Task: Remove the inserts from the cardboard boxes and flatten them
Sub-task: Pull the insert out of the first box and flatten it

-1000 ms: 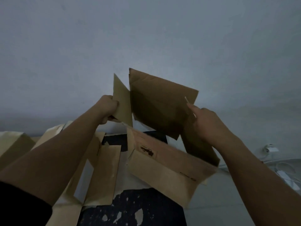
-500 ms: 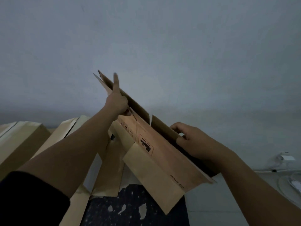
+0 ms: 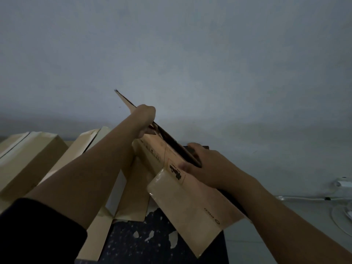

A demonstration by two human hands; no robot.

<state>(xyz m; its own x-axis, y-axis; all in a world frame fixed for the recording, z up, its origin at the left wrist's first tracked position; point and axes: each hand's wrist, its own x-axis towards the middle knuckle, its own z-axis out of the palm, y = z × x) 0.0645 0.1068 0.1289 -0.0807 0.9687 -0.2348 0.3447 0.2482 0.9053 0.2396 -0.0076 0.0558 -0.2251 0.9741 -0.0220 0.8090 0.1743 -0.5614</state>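
Collapsed flatter than half a second ago, cardboard box tilts at centre over speckled table. Left hand grips its upper flap at 11 o'clock; right hand clamps the top edge. Left forearm partly hides flattened cardboard. Closed box sits at 9 o'clock, cable at 4 o'clock.

Dim light. Left hand is raised, fingers curled round a thin brown cardboard panel; its tip pokes up beyond the knuckles. Right hand sits lower and grips the top edge of a tilted tan cardboard box with black print, thumb on the near face. Left of the left forearm: pale cardboard boxes. Beneath both hands: dark speckled surface. Right of the right arm: white cables.
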